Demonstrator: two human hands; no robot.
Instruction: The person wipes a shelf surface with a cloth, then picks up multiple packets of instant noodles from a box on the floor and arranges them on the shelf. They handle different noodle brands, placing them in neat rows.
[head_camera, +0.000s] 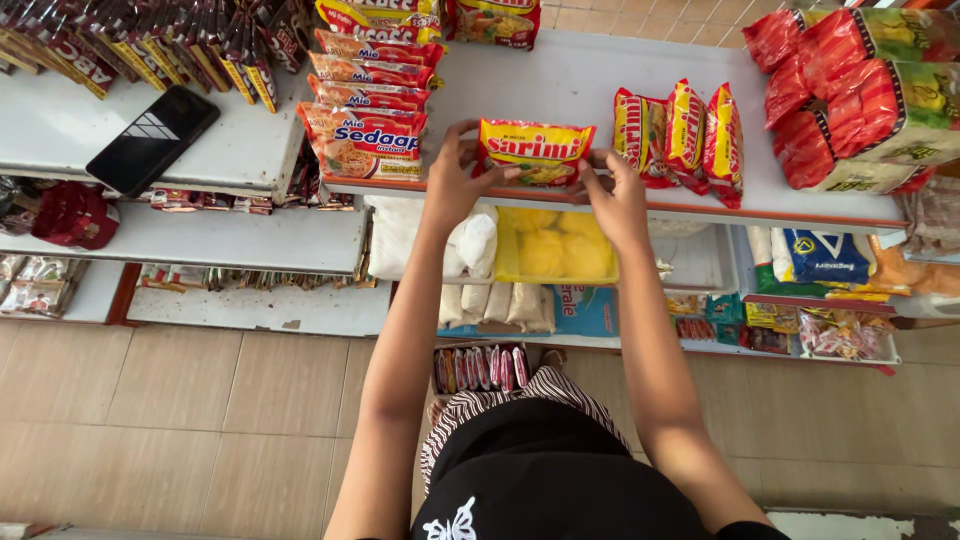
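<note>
I hold a yellow noodle packet (535, 152) between both hands at the front edge of the white shelf (580, 85). My left hand (455, 178) is clamped on the packet's left end, thumb across its front and fingers curled behind its top corner. My right hand (618, 195) pinches the packet's right end, fingertips on its lower right corner. The packet stands nearly upright, its face toward me, its bottom edge just at the shelf's orange lip, so it sits directly between my hands and slightly above them. To the left, just beside my left hand, a stack of red packets (365, 100) lies flat. To the right, near my right hand but apart from it, three red-and-yellow packets (680, 135) stand in a row. Further right lie big red bags (850, 95). A black phone (152, 140) lies on the left shelf, well apart. Below the packet, a yellow bag (555, 245) sits on the lower shelf.
</note>
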